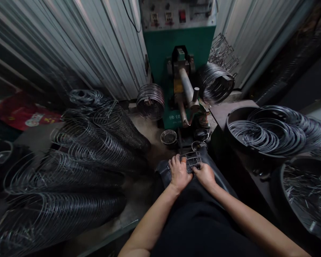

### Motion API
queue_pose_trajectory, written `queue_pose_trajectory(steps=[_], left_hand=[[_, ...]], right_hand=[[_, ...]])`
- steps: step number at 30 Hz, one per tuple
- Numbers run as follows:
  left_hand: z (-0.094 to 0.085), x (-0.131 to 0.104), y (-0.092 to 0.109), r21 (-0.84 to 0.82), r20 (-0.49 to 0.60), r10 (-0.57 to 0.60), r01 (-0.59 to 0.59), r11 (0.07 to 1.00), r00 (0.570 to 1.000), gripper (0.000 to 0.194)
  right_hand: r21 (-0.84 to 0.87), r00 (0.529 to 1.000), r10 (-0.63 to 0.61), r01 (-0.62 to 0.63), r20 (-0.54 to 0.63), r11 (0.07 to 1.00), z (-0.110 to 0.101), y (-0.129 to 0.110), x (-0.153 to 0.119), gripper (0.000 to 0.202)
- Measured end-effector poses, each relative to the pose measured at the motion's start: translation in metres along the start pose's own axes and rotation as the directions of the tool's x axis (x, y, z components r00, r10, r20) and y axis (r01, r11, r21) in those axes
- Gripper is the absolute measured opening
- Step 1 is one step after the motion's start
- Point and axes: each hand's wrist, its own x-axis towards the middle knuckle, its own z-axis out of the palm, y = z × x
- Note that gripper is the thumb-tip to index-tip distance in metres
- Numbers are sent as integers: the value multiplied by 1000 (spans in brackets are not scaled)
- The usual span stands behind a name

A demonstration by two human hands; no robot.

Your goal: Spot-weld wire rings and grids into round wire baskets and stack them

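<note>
A small wire frame [194,157] made of thin bent metal rods lies over my lap, held between both hands. My left hand [179,171] is closed over its left part, with an orange band round one finger. At the frame's lower right edge, my right hand [204,175] pinches with thumb and finger; whether a small separate piece is in that pinch I cannot make out. Just ahead of the hands stands a green spot welding machine [156,46] with a thick metal arm [186,85] pointing towards me.
Stacks of wire rings [96,146] stand on the left. To the right, a round black tub [230,119] holds wire rings, and another tub [276,185] holds short rods. Small bowls [168,137] sit below the machine. Wire coils [150,101] flank its base.
</note>
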Motion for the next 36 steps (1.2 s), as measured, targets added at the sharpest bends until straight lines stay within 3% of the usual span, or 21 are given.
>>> queue_pose_trajectory(steps=[8, 14, 17, 22, 28, 33, 36], left_hand=[[-1, -2, -2, 9, 9, 31, -31, 999, 999, 61], [1, -2, -2, -3, 16, 41, -41, 999, 999, 63], [2, -1, 0, -3, 18, 36, -36, 999, 999, 61], [0, -1, 3, 20, 28, 20, -20, 1000, 999, 59], [-2, -3, 2, 18, 49, 34, -35, 999, 998, 65], [0, -3, 0, 22, 46, 28, -29, 999, 999, 65], [3, -2, -1, 32, 32, 29, -30, 999, 999, 65]], right_hand=[[-293, 996, -65, 81, 65, 953, -20, 2, 6, 19], [-431, 991, -95, 125, 91, 894, -22, 1, 7, 20], [-360, 997, -54, 73, 62, 930, -16, -2, 4, 20], [-85, 996, 32, -25, 83, 996, -8, -1, 4, 21], [-311, 999, -44, 47, 17, 949, -15, 8, 5, 21], [-175, 993, -59, 77, 106, 982, -15, 6, 6, 22], [-214, 988, -79, 106, 131, 971, -17, 7, 8, 23]])
